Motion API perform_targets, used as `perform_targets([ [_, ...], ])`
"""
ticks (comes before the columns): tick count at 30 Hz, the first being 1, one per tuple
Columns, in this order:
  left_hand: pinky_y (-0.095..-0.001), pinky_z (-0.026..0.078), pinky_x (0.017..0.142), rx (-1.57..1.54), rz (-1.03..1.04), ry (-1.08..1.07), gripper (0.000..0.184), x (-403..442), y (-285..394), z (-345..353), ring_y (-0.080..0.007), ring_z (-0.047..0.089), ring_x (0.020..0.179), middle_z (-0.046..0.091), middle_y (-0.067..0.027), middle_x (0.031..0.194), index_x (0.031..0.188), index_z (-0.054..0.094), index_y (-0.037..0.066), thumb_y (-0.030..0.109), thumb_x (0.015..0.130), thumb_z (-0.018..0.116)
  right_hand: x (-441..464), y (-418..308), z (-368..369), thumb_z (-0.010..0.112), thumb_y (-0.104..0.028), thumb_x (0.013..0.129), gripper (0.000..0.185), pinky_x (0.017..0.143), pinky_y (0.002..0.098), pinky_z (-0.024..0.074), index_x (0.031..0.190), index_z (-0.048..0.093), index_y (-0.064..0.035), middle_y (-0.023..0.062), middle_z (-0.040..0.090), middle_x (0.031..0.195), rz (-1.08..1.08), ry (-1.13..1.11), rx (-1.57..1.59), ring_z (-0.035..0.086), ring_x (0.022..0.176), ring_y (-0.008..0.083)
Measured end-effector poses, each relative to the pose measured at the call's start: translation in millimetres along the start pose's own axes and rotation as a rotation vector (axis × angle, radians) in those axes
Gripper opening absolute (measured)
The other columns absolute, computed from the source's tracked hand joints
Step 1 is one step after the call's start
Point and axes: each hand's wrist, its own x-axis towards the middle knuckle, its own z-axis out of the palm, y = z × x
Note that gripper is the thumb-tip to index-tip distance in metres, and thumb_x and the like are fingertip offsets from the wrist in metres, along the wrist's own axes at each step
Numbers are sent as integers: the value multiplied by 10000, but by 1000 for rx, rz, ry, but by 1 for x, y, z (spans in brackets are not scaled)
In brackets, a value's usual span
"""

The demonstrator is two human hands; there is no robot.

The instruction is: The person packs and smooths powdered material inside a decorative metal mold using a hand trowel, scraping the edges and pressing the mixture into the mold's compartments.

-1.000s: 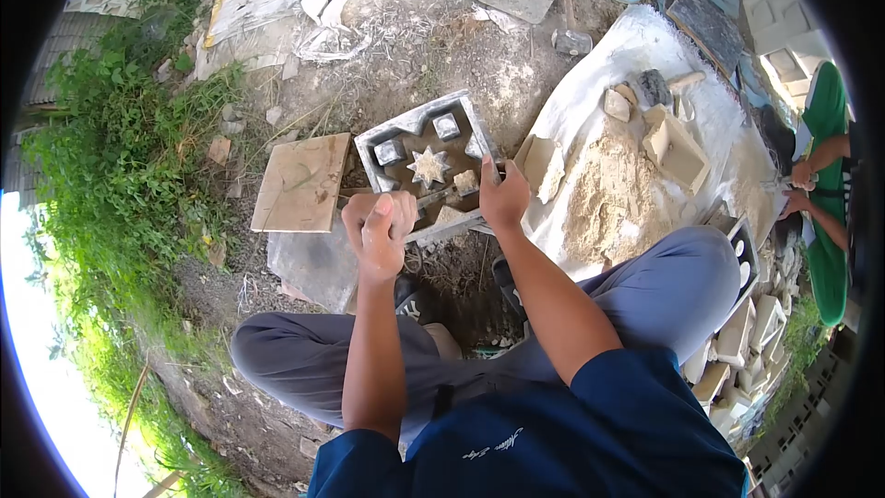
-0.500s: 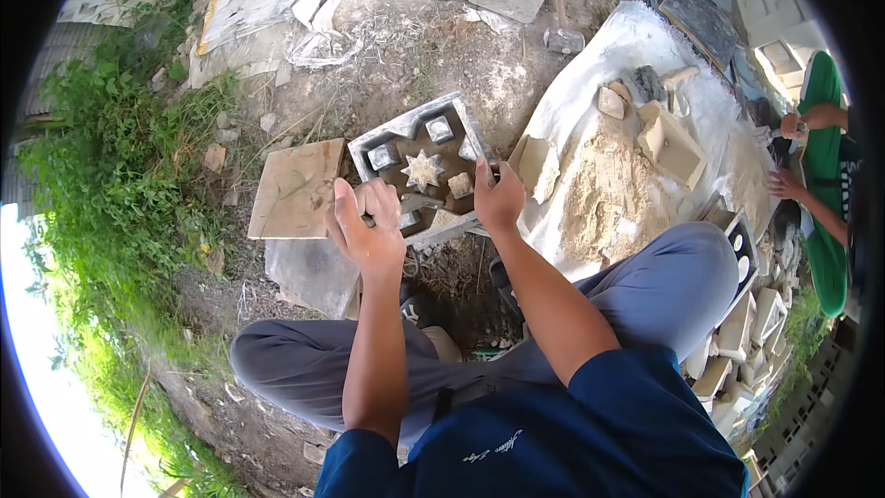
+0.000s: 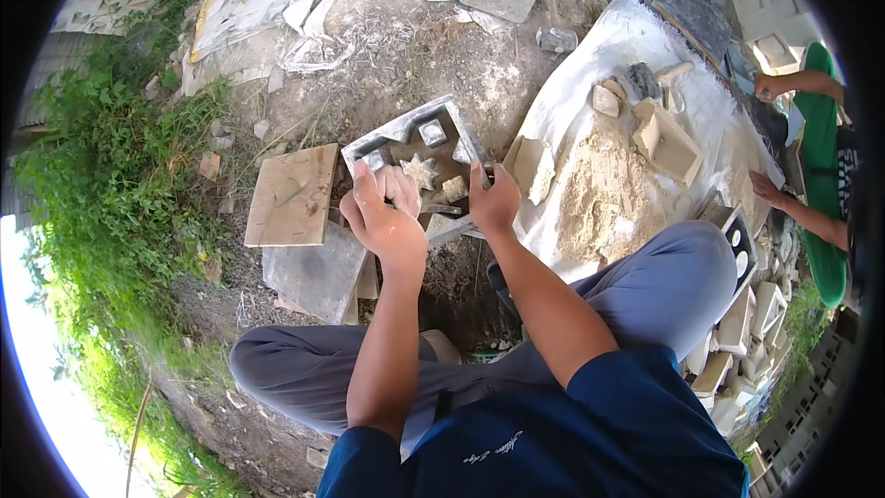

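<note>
Left hand (image 3: 385, 212) curls into a fist, its contents hidden; right hand (image 3: 495, 198) pinches the near-right rim of the grey, squarish, star-centred mould (image 3: 467, 129). It sits askew just ahead, between both, no clear long axis, right hand nearer.

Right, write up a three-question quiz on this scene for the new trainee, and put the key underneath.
1. True or false: the right hand grips the side of the mould.
2. The pale piece at the middle of the mould is shaped like: a) a heart, b) a star, c) a ring.
3. Fill in the colour: the sand pile lies on a ____ sheet.

Key: 1. True. 2. b. 3. White.
</note>
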Motion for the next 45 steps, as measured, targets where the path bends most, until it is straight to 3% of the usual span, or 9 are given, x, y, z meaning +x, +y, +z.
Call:
perform_targets([
  [2,-243,252,409,194,23,402,581,7,5,22,-110,270,389,278,-11,454,525,288,144,358,1060,368,0,0,0,568,-457,963,461,780,504,483,902,640,-6,213,680,898,7,-14,43,643,881,430],
  [4,-263,242,398,-293,-98,-290,582,5,14,-11,-130,270,381,297,-19,470,538,316,127,372,1063,370,1,7,2,540,-449,982,470,807,500,487,971,658,6,225,689,947,6,-27,67,644,919,434],
  [16,-298,171,426,-93,-299,-127,577,40,-8,28,-98,214,415,248,19,480,587,205,114,363,1063,414,-1,0,0,496,-432,1012,468,807,502,488,972,670,0,218,689,947,56,-43,55,645,901,429],
  [28,-291,193,422,-21,-37,-359,597,2,10,2,-106,227,426,191,27,515,577,213,105,387,1074,385,3,6,2,505,-401,1009,447,788,517,486,976,658,18,233,688,940,30,-4,42,639,893,448],
  [30,-290,241,399,-150,-19,-438,397,4,1,-3,-132,303,438,328,-25,558,752,449,80,315,1071,429,0,4,2,505,-397,1010,440,787,520,484,971,657,14,234,687,936,14,0,51,637,890,451],
  [34,-274,247,419,-19,-180,-151,591,5,1,4,-122,281,425,319,-11,508,603,361,104,441,1086,318,9,0,0,507,-385,1011,415,775,522,480,949,656,-3,235,682,913,28,-9,65,632,873,455],
  [36,-279,249,414,-143,33,-503,546,-6,14,-13,-125,287,432,325,-12,528,647,384,99,434,1078,360,-1,4,-3,504,-384,1011,416,789,519,484,970,663,-1,238,685,928,31,-19,67,636,887,452],
  [40,-277,242,405,-82,-219,-121,566,8,6,6,-126,277,422,297,0,511,587,317,139,412,1083,328,3,6,5,504,-379,1013,403,798,517,482,980,669,-13,225,691,948,57,-31,45,642,909,440],
  [45,-288,246,386,-157,52,-356,517,1,0,-16,-130,279,422,291,-4,513,612,324,135,365,1075,347,0,7,1,495,-406,1009,434,812,510,485,996,669,-9,232,694,959,62,-38,51,647,912,433],
])
